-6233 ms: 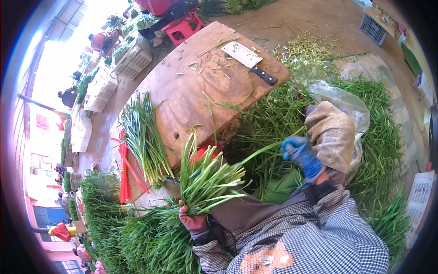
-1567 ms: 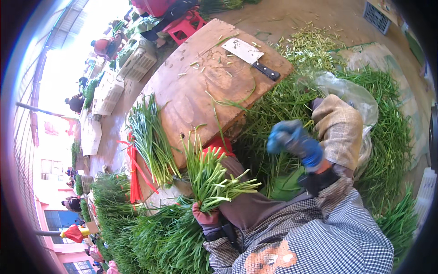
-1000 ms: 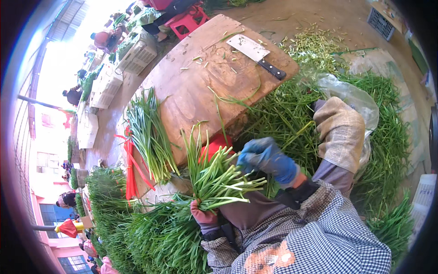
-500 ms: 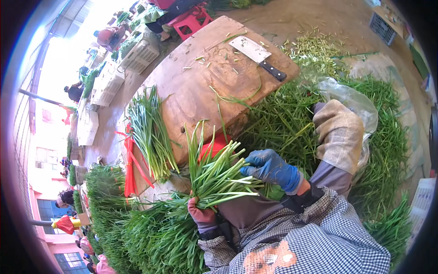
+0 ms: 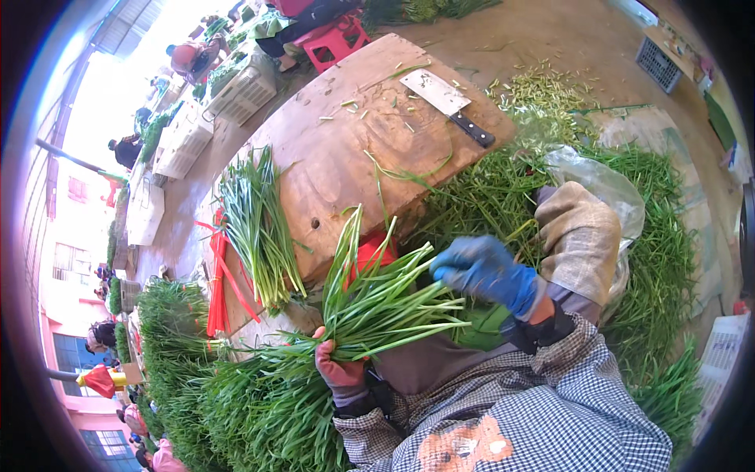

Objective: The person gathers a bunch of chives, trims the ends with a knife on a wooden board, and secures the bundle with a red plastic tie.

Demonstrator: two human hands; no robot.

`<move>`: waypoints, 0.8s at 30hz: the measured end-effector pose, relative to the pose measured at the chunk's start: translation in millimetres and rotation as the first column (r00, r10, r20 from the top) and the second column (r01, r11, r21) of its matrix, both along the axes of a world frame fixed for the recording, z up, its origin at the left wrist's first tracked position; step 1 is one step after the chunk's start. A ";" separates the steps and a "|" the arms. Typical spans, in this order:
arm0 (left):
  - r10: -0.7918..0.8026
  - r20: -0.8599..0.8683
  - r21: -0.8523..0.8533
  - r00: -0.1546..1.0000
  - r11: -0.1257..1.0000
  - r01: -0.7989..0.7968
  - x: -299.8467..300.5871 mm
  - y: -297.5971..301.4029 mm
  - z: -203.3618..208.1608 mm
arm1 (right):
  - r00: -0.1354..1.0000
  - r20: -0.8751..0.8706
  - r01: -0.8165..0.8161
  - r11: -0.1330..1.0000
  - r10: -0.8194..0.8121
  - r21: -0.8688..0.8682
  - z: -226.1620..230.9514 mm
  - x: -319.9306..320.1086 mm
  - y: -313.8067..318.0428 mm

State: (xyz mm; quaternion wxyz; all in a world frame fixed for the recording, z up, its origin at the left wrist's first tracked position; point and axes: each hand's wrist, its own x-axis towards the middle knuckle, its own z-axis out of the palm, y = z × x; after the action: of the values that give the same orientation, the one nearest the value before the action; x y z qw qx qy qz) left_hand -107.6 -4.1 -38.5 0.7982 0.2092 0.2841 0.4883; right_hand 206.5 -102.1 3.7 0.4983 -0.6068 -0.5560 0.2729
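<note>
My left hand (image 5: 338, 366), in a reddish glove, is closed around a loose bunch of green chives (image 5: 385, 303) above my lap. Their pale stem ends fan out to the right. Just beyond those ends is my right hand (image 5: 491, 275), in a blue glove, slightly smeared by motion. Its fingers are curled together, and whatever they may pinch is hidden. A second chive bunch (image 5: 263, 236) rests on the left edge of the wooden board (image 5: 338, 173), beside red ties (image 5: 219, 283). On the board's far part lies a cleaver (image 5: 448, 104) with a black handle.
Piled chives (image 5: 267, 401) stand at my lower left. Loose greens (image 5: 487, 204) and a clear plastic bag (image 5: 602, 177) lie around my right knee. Cut stem bits (image 5: 543, 90) litter the floor behind the board. A red stool (image 5: 334, 43) and white crates (image 5: 240, 86) stand farther off, near other people.
My right hand has moved a little right and up, away from the stem ends. The bunch in my left hand has spread slightly, and that hand has shifted slightly left.
</note>
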 end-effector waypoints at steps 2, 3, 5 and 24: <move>-0.006 -0.044 0.009 0.999 1.000 0.006 0.0 -2.1 0.6 | 0.994 0.113 0.015 0.997 -0.006 -0.080 -5.1 -9.0 3.4; -0.005 -0.042 0.007 0.999 1.000 0.006 -0.9 -0.7 -2.7 | 0.986 0.160 0.060 0.997 -0.050 -0.057 -10.8 -9.4 5.4; 0.052 -0.053 0.009 0.997 0.999 -0.052 -3.8 0.3 -8.2 | 0.984 0.167 0.077 0.993 -0.061 -0.088 -2.6 -6.6 4.5; 0.079 -0.146 0.098 0.986 0.993 -0.065 -8.0 -12.3 0.3 | 0.943 0.331 0.088 0.951 0.016 -0.297 -13.0 -19.5 6.2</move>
State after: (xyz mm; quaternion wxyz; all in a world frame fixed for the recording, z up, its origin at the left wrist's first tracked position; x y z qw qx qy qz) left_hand -115.6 -16.4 -38.1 0.7460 0.2716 0.3275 0.5123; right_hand 187.0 -95.8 -9.3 0.3027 -0.7241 -0.5708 0.2413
